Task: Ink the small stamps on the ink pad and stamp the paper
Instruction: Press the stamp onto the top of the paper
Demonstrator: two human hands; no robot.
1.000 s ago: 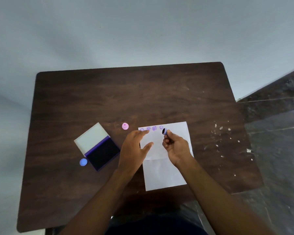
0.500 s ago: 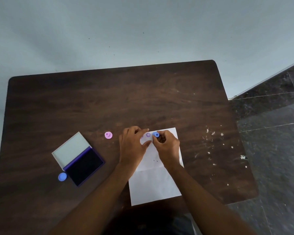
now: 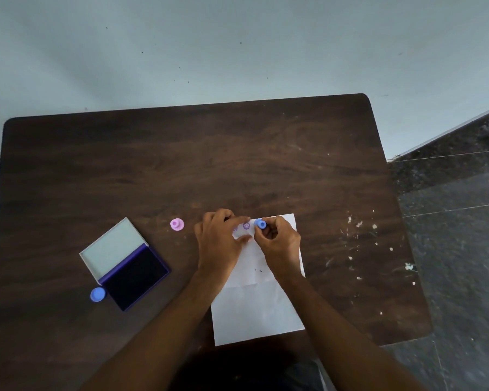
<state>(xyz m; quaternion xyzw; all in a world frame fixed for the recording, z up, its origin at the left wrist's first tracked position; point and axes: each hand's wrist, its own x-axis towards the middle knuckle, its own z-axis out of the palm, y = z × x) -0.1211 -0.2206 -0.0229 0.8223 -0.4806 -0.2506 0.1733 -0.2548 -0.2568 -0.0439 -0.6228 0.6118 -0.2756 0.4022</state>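
Note:
A white sheet of paper [image 3: 256,311] lies on the dark wooden table [image 3: 181,165]. My right hand [image 3: 280,245] pinches a small blue stamp [image 3: 260,224] and holds it down on the paper's top edge. My left hand [image 3: 219,244] rests flat on the paper's upper left corner, fingers spread, holding nothing. A purple stamped mark [image 3: 246,226] shows between the two hands; other marks are partly hidden under my left fingers. The open ink pad [image 3: 136,276], with its pale lid folded back, sits to the left. A pink stamp [image 3: 177,224] stands left of my left hand.
Another blue stamp [image 3: 97,294] sits at the ink pad's near left corner. White paint specks [image 3: 359,238] dot the table's right side. The table's right edge borders a dark tiled floor [image 3: 458,221]. A pale wall rises behind the table.
My right hand turned the blue stamp face down and lowered it onto the paper's top edge. My left hand slid up to the top left corner. The camera view shifted.

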